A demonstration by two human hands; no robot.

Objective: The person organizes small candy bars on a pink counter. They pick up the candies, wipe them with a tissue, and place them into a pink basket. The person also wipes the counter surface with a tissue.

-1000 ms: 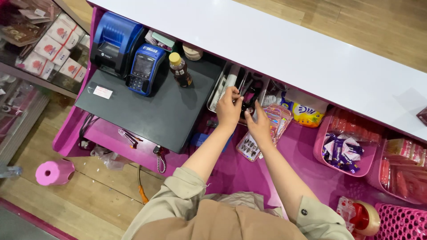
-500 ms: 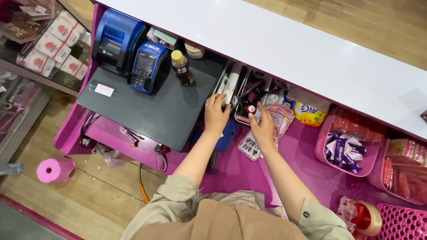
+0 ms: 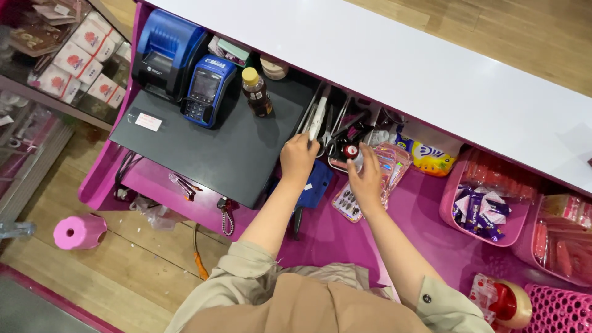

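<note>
The left hand [image 3: 298,158] curls loosely at the near end of a clear plastic organiser tray [image 3: 345,126], its fingertips pinching the lower end of a slim white tube [image 3: 317,119] that stands slanted in the tray's leftmost slot. The right hand [image 3: 366,179], just to the right, is half closed around a small round object with a red and white top [image 3: 351,151], held between thumb and fingers at the tray's near edge. The tray sits on a glossy magenta shelf [image 3: 425,216] under a smooth white countertop [image 3: 431,68], and dark pens and scissors fill its other slots. Left of it lies a flat matte black board [image 3: 209,154] carrying a blue card terminal [image 3: 206,91], a blue receipt printer [image 3: 165,52] and a small brown bottle with a yellow cap [image 3: 254,92]. Below the right hand lies a clear pack of false nails [image 3: 348,202].
</note>
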